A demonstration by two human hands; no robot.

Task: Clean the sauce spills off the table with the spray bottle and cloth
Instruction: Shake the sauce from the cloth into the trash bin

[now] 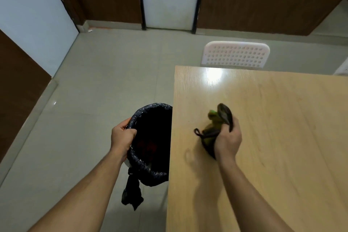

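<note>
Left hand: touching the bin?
Touching. Head view shows the left hand gripping the rim of the bin, fingers curled over its black liner.

Both bare forearms reach forward. The left hand [122,135] curls its fingers over a rim, thumb outside. The right hand [227,140] is clenched, knuckles up, gripping something.
</note>
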